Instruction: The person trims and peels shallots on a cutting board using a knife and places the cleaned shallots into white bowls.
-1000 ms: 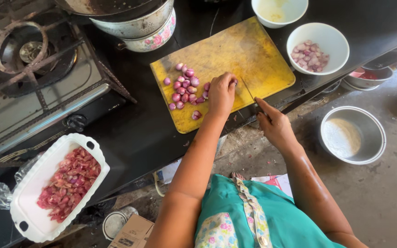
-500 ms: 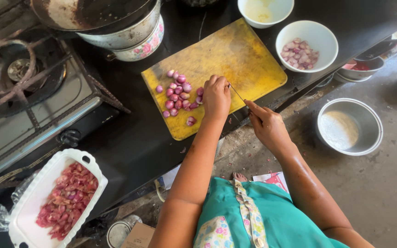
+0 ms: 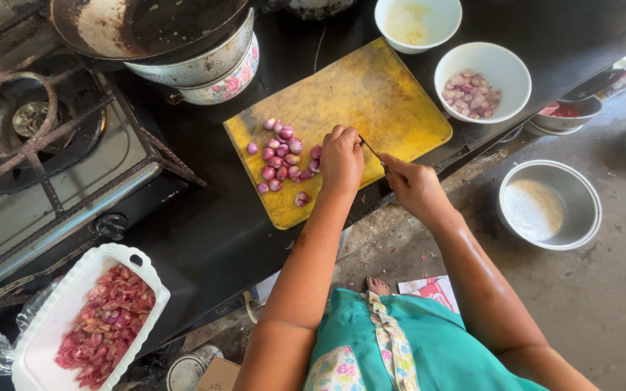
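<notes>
A cluster of small peeled purple-pink shallots (image 3: 282, 156) lies on the left part of a yellow cutting board (image 3: 371, 94), which sits tilted on the dark bench. One shallot sits apart, near the board's front edge. A slim dark knife (image 3: 371, 150) angles over the board, just right of the cluster.

Both bare forearms reach up from the lower edge, running toward 12 o'clock and converging. The left hand (image 3: 341, 157) lies palm-down with knuckles raised and fingers curled under, its fingertips hidden beneath the hand. The left forearm stretches nearly straight from 6 o'clock. The right hand (image 3: 416, 187) sits just beside it at about 4 o'clock, closed in a fist-like grip, thumb side turned toward the left hand, wrist slightly bent, forearm slanting down toward 5 o'clock.
</notes>
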